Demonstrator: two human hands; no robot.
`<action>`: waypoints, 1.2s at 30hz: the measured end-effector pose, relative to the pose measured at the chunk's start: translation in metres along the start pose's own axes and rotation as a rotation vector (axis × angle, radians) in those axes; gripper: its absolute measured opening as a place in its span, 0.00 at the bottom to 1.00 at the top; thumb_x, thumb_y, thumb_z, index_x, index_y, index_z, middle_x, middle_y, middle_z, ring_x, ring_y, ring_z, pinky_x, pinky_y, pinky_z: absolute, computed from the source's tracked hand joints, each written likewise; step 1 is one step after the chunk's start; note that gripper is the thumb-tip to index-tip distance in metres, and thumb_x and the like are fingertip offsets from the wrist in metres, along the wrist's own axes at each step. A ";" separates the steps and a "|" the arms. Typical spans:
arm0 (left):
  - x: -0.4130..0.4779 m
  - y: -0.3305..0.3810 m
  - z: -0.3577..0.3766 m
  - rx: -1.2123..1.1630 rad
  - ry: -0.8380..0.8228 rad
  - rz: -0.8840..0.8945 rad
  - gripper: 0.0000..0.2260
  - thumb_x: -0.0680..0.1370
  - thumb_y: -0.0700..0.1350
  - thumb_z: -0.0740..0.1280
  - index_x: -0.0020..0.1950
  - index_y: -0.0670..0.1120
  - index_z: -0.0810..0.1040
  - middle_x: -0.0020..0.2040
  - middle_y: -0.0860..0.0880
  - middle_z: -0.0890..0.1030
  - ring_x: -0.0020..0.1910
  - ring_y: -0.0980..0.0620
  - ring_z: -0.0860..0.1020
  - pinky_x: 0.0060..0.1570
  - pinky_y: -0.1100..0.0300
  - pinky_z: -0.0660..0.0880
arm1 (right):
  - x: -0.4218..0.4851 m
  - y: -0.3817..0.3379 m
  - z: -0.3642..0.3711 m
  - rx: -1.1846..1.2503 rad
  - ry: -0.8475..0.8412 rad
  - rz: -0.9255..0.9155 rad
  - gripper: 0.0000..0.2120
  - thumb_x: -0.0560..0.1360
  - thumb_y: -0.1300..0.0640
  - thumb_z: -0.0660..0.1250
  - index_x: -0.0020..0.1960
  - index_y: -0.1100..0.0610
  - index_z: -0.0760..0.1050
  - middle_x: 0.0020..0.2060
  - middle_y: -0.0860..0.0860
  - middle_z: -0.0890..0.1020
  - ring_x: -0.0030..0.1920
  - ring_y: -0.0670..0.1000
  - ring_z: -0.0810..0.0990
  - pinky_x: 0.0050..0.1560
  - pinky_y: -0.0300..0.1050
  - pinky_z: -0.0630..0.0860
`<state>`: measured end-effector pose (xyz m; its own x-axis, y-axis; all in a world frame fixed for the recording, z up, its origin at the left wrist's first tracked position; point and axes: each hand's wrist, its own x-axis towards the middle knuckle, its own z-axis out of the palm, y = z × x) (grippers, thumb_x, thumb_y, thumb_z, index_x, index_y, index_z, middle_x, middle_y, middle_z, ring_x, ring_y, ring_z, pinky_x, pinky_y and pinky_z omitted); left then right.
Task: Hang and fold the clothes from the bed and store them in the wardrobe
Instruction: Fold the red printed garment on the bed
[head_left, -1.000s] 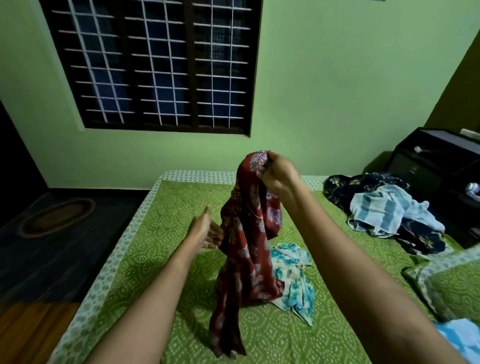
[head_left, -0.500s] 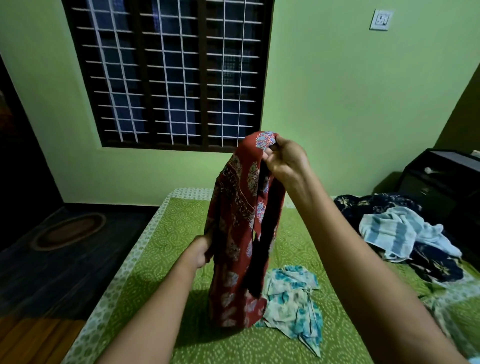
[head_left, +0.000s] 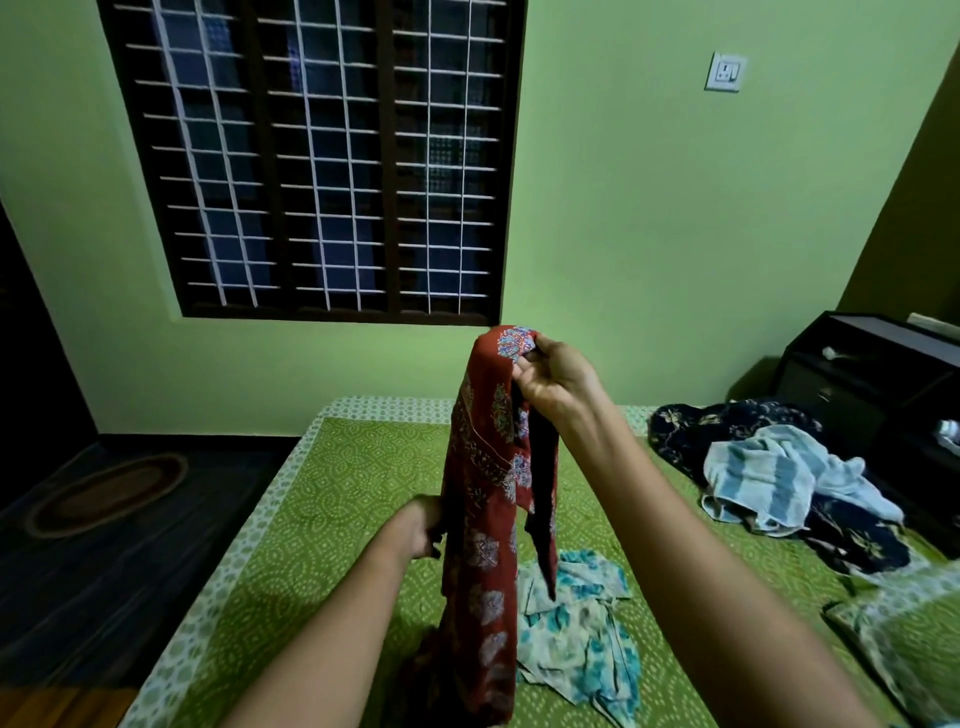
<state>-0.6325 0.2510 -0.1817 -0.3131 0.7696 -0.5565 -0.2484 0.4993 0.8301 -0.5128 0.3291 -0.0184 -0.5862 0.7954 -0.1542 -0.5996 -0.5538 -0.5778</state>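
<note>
Right hand (head_left: 556, 382): fingers pinch the top of the red garment (head_left: 483, 519), which hangs over the bed's (head_left: 337, 493) centre. Left hand (head_left: 421, 525): fingers curled round its left edge, midway down.

The red garment (head_left: 488, 509) is thin printed cloth, soft and matt. The bedsheet (head_left: 337, 483) is matt patterned cloth too. The striped towel (head_left: 758, 478) looks thicker and nubbly. The window (head_left: 387, 171) has a dark wooden frame and white-painted metal bars. The wall (head_left: 649, 234) is smooth matt paint, and the dark cabinet (head_left: 857, 374) has a slight sheen.
</note>
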 end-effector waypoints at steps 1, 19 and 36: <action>0.001 -0.004 0.003 -0.027 -0.031 -0.040 0.15 0.80 0.41 0.59 0.34 0.40 0.71 0.30 0.45 0.74 0.28 0.47 0.73 0.44 0.55 0.78 | 0.000 0.000 0.003 0.016 -0.016 -0.001 0.14 0.83 0.61 0.51 0.43 0.66 0.67 0.44 0.64 0.76 0.46 0.56 0.79 0.55 0.55 0.74; 0.022 -0.001 0.022 -0.136 -0.018 0.004 0.19 0.80 0.50 0.62 0.63 0.36 0.72 0.67 0.41 0.70 0.59 0.44 0.72 0.59 0.52 0.68 | 0.002 -0.025 -0.016 0.183 0.035 -0.060 0.14 0.82 0.63 0.53 0.43 0.70 0.70 0.30 0.64 0.79 0.29 0.55 0.82 0.44 0.46 0.80; 0.017 0.050 -0.011 -0.495 -0.018 0.259 0.14 0.82 0.46 0.56 0.42 0.41 0.74 0.33 0.42 0.81 0.31 0.48 0.80 0.39 0.53 0.75 | 0.033 -0.044 -0.132 -0.506 0.334 -0.102 0.14 0.80 0.60 0.61 0.36 0.61 0.70 0.24 0.54 0.75 0.22 0.48 0.76 0.29 0.42 0.77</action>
<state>-0.6605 0.2846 -0.1504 -0.4068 0.8511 -0.3320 -0.5672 0.0496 0.8221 -0.4336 0.4124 -0.1035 -0.2877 0.9178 -0.2737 -0.2624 -0.3504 -0.8991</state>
